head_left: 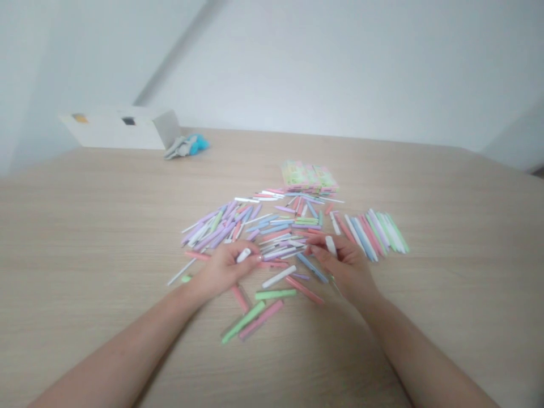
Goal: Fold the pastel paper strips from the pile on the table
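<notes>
My left hand (221, 269) is closed around a white pen-like stick (243, 255), one end of which sticks out above the thumb. Opposite it, my right hand (351, 269) grips another white pen-like piece (331, 246) between bent fingers. Between the hands lies a loose heap of slim white and lilac sticks (280, 246). Nearer to me are a white stick (279, 276), two green sticks (275, 294) and several pink sticks (261, 320). The picture is soft, so fine details of the pieces cannot be made out.
Right of my right hand, several pastel sticks (369, 235) lie side by side in a row. A mixed pile (221, 226) spreads at the left. Behind stand small patterned packs (308, 177). Farther back are a white box (119, 129) and a crumpled grey-and-blue item (187, 145).
</notes>
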A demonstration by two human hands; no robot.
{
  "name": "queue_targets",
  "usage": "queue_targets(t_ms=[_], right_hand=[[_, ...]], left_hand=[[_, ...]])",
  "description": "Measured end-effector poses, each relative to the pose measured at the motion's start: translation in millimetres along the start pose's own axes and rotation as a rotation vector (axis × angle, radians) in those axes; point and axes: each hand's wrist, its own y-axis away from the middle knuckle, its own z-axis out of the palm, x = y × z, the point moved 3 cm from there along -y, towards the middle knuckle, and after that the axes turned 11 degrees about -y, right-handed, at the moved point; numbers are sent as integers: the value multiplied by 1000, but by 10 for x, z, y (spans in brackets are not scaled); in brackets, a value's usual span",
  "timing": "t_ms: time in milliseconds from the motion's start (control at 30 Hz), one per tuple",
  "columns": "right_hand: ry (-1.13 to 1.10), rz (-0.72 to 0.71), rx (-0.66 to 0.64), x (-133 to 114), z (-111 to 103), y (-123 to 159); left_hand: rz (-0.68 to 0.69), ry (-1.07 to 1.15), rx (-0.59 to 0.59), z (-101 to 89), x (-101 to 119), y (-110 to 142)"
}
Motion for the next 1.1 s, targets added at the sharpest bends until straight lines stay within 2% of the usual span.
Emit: queue_targets(t_ms=[333,433,833,1100], right_hand=[[303,-110,-8,-125,56,19],[402,-118,-49,-142,53,9],[341,-1,-51,-158,15,-5],[343,-32,-61,-170,21,-7]], left_hand=[[43,-25,-42,-5,15,16],[47,-27,-56,-2,1,11],[34,-49,-53,-7,-28,5],[29,-53,-57,-5,-40,0]])
